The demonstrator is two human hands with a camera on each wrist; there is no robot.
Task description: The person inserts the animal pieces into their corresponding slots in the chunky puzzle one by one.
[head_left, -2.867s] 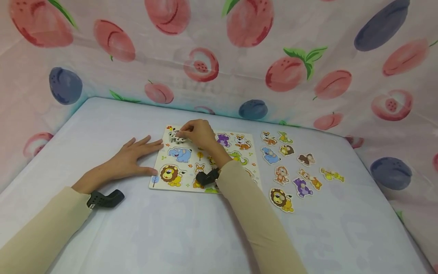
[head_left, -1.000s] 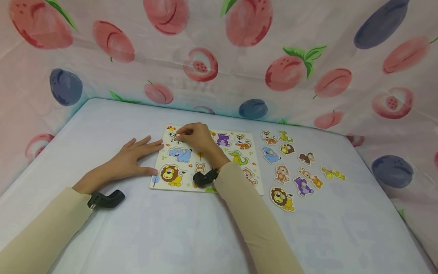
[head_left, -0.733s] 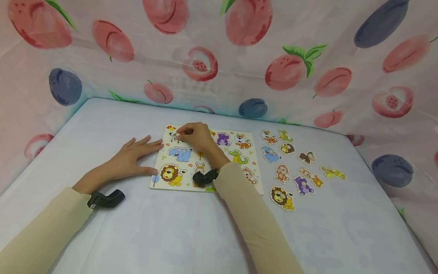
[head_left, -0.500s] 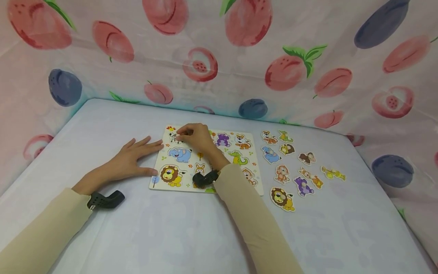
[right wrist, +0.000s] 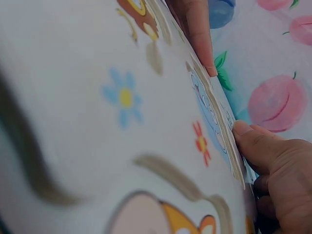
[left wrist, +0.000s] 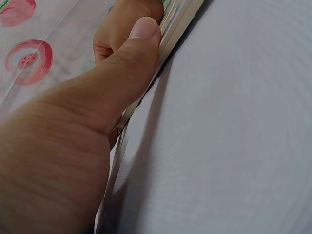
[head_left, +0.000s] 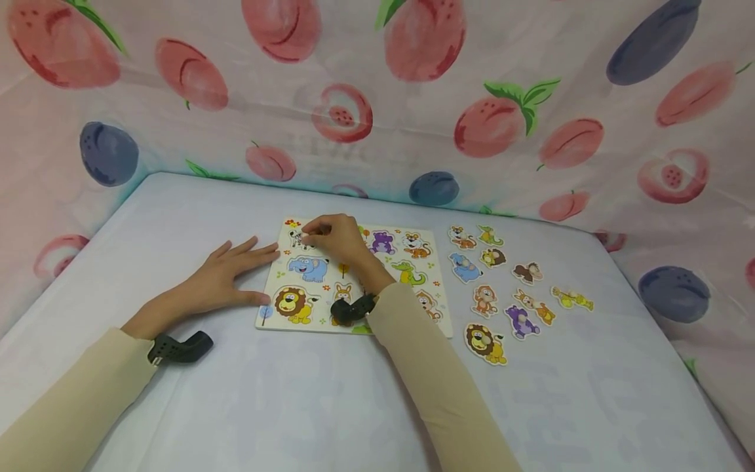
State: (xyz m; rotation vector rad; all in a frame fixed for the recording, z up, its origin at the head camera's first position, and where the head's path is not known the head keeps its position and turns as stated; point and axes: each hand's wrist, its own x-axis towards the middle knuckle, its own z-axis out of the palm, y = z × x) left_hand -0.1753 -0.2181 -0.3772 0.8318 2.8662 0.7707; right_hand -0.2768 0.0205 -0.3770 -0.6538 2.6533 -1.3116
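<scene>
A white animal puzzle board (head_left: 276,285) lies on the table, printed with a lion, an elephant, a crocodile and other animals. At its far left corner my right hand (head_left: 342,242) pinches a zebra puzzle piece (head_left: 295,239) between thumb and fingers. The piece lies over its place on the board, partly covered by the fingertips. My left hand (head_left: 215,278) rests with spread, straight fingers at the board's left edge, fingertips and thumb touching it. In the left wrist view, the left thumb (left wrist: 141,44) lies against the board's side. The right hand and forearm hide the board's middle.
Several loose animal pieces lie right of the board, among them a lion (head_left: 485,343), a purple hippo (head_left: 522,321), an elephant (head_left: 465,267), a monkey (head_left: 485,300) and a giraffe (head_left: 572,299). A peach-print curtain (head_left: 407,124) stands behind the table.
The zebra piece, earlier sitting off its printed outline, now lies in line with it. The right hand has lowered slightly and still pinches it. The left hand stays in place.
</scene>
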